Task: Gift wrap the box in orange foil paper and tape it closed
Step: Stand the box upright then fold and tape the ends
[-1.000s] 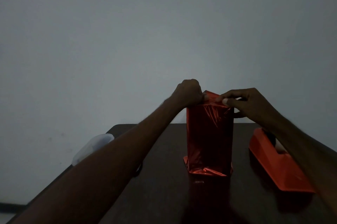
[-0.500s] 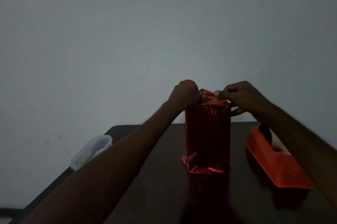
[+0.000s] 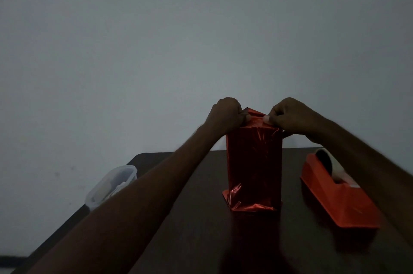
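You will find no text, label, brand, number or sign to read here. The foil-wrapped box (image 3: 254,162) shows only plain, creased orange foil; the orange tape dispenser (image 3: 337,195) carries no legible marking; the clear plastic container (image 3: 111,184) at the counter's (image 3: 201,240) edge is too dim to show any lettering.

The tall box (image 3: 254,162) stands upright mid-table, sheathed in crinkled orange foil paper (image 3: 253,122), top flaps unsealed.
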Action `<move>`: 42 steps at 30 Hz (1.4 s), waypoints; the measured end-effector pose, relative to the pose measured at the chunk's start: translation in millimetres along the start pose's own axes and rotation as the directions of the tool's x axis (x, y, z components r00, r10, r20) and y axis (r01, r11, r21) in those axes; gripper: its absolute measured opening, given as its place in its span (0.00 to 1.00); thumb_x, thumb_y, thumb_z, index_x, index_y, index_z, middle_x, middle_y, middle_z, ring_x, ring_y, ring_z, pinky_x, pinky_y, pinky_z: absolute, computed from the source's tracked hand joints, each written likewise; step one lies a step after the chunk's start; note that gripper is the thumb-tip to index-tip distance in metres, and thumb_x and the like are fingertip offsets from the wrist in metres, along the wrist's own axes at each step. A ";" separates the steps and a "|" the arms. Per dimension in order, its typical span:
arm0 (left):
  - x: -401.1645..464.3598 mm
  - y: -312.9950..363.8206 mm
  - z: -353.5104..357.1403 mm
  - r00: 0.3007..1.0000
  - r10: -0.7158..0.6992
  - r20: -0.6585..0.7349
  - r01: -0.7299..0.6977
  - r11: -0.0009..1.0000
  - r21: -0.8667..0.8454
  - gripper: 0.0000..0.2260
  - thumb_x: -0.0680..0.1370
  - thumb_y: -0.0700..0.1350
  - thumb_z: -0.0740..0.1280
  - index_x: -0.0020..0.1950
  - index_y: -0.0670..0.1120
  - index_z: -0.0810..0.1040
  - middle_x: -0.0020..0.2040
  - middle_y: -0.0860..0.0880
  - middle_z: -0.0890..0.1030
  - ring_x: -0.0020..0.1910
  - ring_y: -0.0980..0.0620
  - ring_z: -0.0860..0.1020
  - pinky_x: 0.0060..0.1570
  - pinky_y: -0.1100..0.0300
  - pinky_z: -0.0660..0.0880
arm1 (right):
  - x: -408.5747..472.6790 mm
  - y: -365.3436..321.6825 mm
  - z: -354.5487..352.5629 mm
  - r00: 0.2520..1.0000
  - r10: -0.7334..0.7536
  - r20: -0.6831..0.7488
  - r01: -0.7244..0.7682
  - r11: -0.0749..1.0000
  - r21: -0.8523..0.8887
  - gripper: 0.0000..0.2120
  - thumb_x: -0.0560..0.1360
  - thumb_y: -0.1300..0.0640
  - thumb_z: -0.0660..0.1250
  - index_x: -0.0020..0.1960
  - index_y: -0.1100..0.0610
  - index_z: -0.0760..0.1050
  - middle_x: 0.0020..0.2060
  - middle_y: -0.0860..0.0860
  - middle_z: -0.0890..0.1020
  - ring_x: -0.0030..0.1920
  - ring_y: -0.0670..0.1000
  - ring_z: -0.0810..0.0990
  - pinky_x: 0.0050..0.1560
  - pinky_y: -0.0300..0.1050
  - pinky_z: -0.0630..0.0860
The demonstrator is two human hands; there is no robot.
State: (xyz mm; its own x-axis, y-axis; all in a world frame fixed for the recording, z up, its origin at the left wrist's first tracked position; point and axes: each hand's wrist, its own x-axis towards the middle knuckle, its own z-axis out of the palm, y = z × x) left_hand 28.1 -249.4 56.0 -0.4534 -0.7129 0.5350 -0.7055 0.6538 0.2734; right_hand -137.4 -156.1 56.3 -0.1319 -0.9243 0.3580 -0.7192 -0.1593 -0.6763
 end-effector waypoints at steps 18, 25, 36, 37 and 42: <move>-0.1 0.5 -7.0 0.996 -0.085 0.028 0.089 0.982 -0.168 0.10 0.71 0.49 0.76 0.43 0.43 0.81 0.40 0.49 0.82 0.42 0.51 0.80 0.45 0.55 0.77 | -5.1 7.7 -2.2 0.998 -0.050 -0.028 0.053 0.990 0.128 0.05 0.72 0.62 0.73 0.44 0.52 0.82 0.39 0.58 0.85 0.40 0.55 0.85 0.37 0.49 0.82; -4.6 -1.0 -8.1 0.962 -0.246 0.117 0.272 0.847 -0.456 0.15 0.69 0.45 0.79 0.51 0.41 0.80 0.45 0.48 0.80 0.37 0.57 0.78 0.28 0.71 0.70 | -6.1 8.7 1.9 0.996 -0.058 -0.065 0.068 0.982 0.178 0.10 0.72 0.64 0.72 0.41 0.49 0.85 0.38 0.57 0.85 0.38 0.53 0.84 0.36 0.50 0.83; -5.2 -5.4 2.5 0.958 -0.271 0.096 0.282 0.823 -0.494 0.15 0.69 0.47 0.78 0.52 0.44 0.81 0.51 0.46 0.82 0.49 0.52 0.79 0.43 0.62 0.76 | -2.9 12.7 4.8 0.994 -0.040 -0.098 0.057 0.983 0.173 0.07 0.72 0.62 0.73 0.43 0.50 0.85 0.42 0.54 0.85 0.43 0.51 0.84 0.33 0.43 0.81; -5.6 -5.2 3.4 0.963 -0.262 0.062 0.262 0.859 -0.439 0.14 0.69 0.49 0.77 0.51 0.46 0.81 0.51 0.47 0.81 0.54 0.51 0.76 0.50 0.58 0.76 | -2.9 12.2 4.6 0.994 -0.041 -0.098 0.057 0.983 0.173 0.07 0.72 0.62 0.73 0.43 0.50 0.85 0.42 0.54 0.85 0.42 0.51 0.84 0.32 0.42 0.80; -11.3 5.8 -4.9 0.965 -0.052 -0.257 0.004 0.983 -0.184 0.06 0.71 0.47 0.73 0.46 0.48 0.82 0.48 0.49 0.81 0.52 0.50 0.77 0.52 0.50 0.76 | -0.9 12.7 6.4 0.993 -0.036 -0.114 0.054 0.986 0.155 0.06 0.72 0.62 0.74 0.45 0.52 0.85 0.42 0.54 0.85 0.42 0.53 0.85 0.37 0.48 0.83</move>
State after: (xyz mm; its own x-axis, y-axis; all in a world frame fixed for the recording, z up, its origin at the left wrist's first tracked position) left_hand 31.8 -236.3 55.4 -0.2607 -0.6568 0.7076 -0.5947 0.6866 0.4182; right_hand -142.0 -159.4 43.2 -0.1827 -0.8723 0.4535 -0.6109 -0.2607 -0.7476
